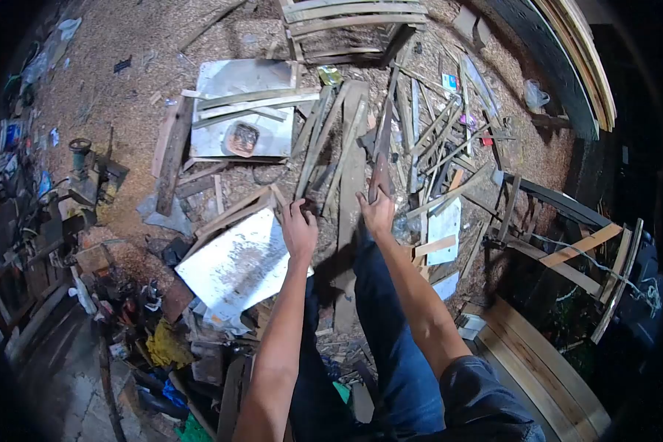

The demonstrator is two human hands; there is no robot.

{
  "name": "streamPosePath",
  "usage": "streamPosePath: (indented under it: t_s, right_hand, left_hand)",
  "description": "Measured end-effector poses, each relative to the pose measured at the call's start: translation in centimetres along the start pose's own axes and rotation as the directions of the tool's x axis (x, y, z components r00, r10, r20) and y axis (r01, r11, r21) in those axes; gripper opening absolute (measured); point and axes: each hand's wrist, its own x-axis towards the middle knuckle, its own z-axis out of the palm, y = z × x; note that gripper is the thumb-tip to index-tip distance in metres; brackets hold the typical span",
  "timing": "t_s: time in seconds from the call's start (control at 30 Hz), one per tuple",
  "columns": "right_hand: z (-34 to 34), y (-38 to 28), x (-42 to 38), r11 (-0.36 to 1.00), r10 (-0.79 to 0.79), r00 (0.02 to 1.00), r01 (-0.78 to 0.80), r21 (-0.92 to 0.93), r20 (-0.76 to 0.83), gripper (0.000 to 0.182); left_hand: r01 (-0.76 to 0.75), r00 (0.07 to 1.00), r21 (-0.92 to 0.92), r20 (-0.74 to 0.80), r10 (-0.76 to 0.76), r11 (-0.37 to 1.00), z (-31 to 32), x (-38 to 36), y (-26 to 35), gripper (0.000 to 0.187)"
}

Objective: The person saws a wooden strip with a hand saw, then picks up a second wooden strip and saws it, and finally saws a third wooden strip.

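Observation:
My right hand (378, 214) closes around the near, reddish-brown end of a handsaw (383, 144), a long, dark, tapered shape that points away from me. Below it on the ground lies a wide wooden plank (351, 169), running lengthwise between my legs. To the left, my left hand (300, 228) is loosely curled with its fingers apart and nothing in it. It hovers by the right corner of a stained white board (236, 269). Several thin wood strips (317, 140) lie just beyond my left fingers.
A white panel (210, 136) carrying wood strips and a small square container (241, 138) lies ahead left. Slatted wooden frame (357, 20) stands at the far side. Scattered sticks (449, 132) cover the ground right. A wooden frame (560, 239) stands farther right, and mixed scrap (169, 346) lies left.

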Motion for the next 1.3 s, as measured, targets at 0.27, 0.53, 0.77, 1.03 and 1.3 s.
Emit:
streamPosePath:
  t_s: [0.27, 0.53, 0.77, 1.03, 1.3]
  right_hand:
    - [4.4, 10.4, 5.0, 0.986, -0.060, 0.996, 0.069, -0.151, 0.062, 0.039]
    - [11.9, 18.8, 9.0, 0.945, -0.288, 0.945, 0.307, -0.115, 0.155, 0.028]
    - [15.5, 21.3, 10.7, 0.840, -0.543, 0.838, 0.542, -0.034, -0.061, 0.025]
    - [6.5, 14.5, 6.0, 0.916, -0.399, 0.917, 0.400, -0.019, 0.020, 0.024]
    - [-0.5, 4.7, -0.6, 0.986, -0.082, 0.992, 0.095, 0.138, -0.096, 0.046]
  left_hand:
    - [0.159, 0.987, 0.051, 0.020, -0.160, 0.986, 11.2, 0.4, -3.8, 0.035]
    - [0.306, 0.950, 0.437, -0.189, -0.246, 0.846, 24.8, 5.1, -12.5, 0.051]
    - [0.203, 0.978, 0.579, -0.074, -0.197, 0.790, 29.0, 7.6, -19.4, 0.042]
    - [0.180, 0.984, 0.209, -0.034, -0.177, 0.961, 18.9, 0.3, -5.8, 0.030]
    - [0.161, 0.977, 0.203, 0.107, -0.185, 0.966, 2.4, -13.0, 0.6, 0.035]
